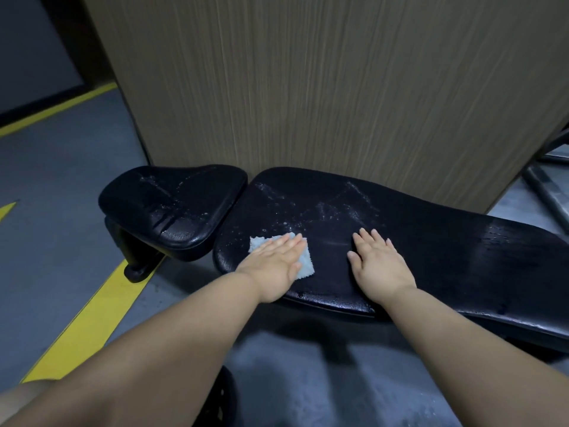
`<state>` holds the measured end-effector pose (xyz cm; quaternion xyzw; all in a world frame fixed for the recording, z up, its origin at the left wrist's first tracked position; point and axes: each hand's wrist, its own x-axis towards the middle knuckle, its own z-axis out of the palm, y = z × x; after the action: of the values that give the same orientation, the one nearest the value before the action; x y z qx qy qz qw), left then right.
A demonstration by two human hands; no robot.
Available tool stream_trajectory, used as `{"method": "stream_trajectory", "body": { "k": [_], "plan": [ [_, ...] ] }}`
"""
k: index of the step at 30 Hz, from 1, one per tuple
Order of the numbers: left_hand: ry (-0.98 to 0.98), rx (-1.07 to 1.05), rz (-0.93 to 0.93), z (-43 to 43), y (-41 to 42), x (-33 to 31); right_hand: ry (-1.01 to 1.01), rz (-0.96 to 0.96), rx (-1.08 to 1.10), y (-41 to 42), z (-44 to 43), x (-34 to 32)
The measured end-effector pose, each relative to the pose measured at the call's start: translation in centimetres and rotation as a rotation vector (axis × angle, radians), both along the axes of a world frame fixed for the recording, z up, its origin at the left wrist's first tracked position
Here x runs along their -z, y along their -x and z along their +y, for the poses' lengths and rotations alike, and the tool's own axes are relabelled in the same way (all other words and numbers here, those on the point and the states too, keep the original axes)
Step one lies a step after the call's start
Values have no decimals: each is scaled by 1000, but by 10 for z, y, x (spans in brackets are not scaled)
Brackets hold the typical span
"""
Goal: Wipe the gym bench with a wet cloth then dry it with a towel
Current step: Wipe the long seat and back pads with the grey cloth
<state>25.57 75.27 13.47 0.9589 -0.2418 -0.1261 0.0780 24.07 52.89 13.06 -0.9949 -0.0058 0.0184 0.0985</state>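
Note:
A black padded gym bench (431, 241) lies across the view, its long pad on the right and a separate seat pad (172, 208) on the left. Wet streaks and droplets show on both pads. A small light blue cloth (303, 266) lies flat on the near left end of the long pad. My left hand (274, 266) presses flat on the cloth with straight fingers. My right hand (378, 263) rests flat on the bare pad a little to the right of the cloth, fingers straight and holding nothing.
A tall wood-grain panel (308, 87) stands directly behind the bench. Grey floor with yellow painted lines (89, 315) spreads to the left and below. Metal frame bars (548, 186) show at the far right. The bench's black foot (138, 269) rests on the floor.

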Motion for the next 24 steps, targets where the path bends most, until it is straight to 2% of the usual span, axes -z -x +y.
{"method": "stream_trajectory", "body": {
  "k": [6, 15, 24],
  "plan": [
    [4, -40, -5, 14, -2, 0, 6, 29, -222, 2, 21, 0],
    [-16, -115, -13, 43, -7, 1, 27, 19, -224, 4, 19, 3],
    [-28, -412, 12, 56, -7, -1, 25, 3, -217, 4, 20, 2]
  ]
}}
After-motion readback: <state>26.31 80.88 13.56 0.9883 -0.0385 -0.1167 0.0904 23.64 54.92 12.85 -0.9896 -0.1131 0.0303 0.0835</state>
